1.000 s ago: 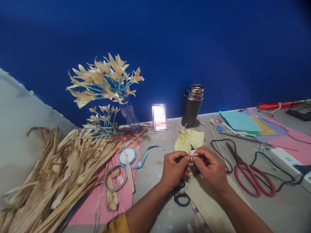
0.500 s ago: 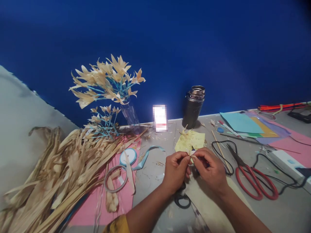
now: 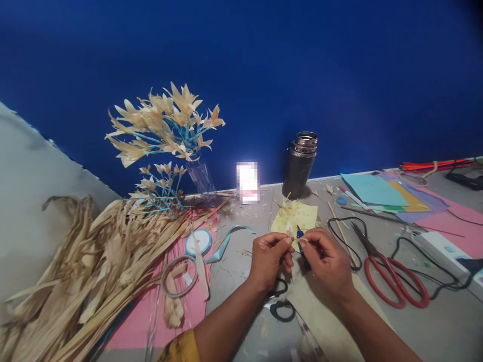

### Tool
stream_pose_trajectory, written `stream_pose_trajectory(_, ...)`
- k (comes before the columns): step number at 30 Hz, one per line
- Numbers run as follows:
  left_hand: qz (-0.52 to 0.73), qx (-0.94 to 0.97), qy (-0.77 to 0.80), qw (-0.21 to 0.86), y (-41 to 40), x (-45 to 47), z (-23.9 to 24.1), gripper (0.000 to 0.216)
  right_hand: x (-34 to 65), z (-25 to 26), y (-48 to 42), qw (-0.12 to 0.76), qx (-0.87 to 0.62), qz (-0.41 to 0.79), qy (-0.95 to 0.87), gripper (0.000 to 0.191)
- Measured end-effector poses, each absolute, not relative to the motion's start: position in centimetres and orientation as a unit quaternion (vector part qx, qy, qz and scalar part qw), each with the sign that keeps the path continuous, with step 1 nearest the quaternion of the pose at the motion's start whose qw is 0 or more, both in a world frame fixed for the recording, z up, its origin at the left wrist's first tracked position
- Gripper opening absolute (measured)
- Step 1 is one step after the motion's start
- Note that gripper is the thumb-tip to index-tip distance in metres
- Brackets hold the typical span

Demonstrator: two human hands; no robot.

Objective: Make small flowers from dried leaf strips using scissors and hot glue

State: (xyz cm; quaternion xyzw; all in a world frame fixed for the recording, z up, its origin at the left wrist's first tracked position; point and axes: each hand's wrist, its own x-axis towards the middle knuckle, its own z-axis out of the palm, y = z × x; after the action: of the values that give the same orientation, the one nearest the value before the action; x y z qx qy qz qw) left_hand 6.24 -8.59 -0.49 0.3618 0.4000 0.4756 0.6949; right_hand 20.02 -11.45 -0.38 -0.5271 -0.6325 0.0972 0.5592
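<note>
My left hand is closed in a pinch, thumb against forefinger, and whatever lies between those tips is too small to make out. Just to its right, my right hand pinches a small pale strip of corn husk. A narrow gap separates the two sets of fingertips. Behind them lies a yellow paper strewn with husk scraps, and a dark blue pointed tool shows partly behind my right fingers. Black-handled scissors rest below my left wrist.
Dried corn husks heap at left on pink paper, near a tape roll and a ribbon spool. Husk flowers stand in a clear vase. A dark flask, red-handled scissors and a power strip are beyond and right.
My fingertips, which met over the small husk piece, have drawn apart, the left hand shifting slightly left. The blue tool and the black scissor handles now show more.
</note>
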Motion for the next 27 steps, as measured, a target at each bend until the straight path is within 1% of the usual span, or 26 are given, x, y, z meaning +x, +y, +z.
stream_pose_trajectory(5,0.449,0.392,0.382,0.706,-8.66,6.28,-0.64,0.041,19.87,-0.19,-11.47,0.550,-0.521,0.127,-0.640,0.016)
stream_pose_trajectory(10,0.432,0.385,0.356,0.733,-8.88,6.38,-0.73,0.040,19.93,-0.40,-11.38,0.543,-0.524,0.107,-0.647,0.015)
stream_pose_trajectory(14,0.423,0.385,0.349,0.742,-8.93,6.37,-0.97,0.045,19.94,-0.54,-11.36,0.541,-0.523,0.097,-0.651,0.015)
stream_pose_trajectory(24,0.433,0.447,0.344,0.703,-9.07,6.37,-1.18,0.048,19.81,-0.70,-11.47,0.541,-0.528,0.096,-0.648,0.012)
stream_pose_trajectory(27,0.424,0.469,0.345,0.694,-9.11,6.23,-1.26,0.045,19.85,-0.67,-11.49,0.544,-0.522,0.093,-0.650,0.013)
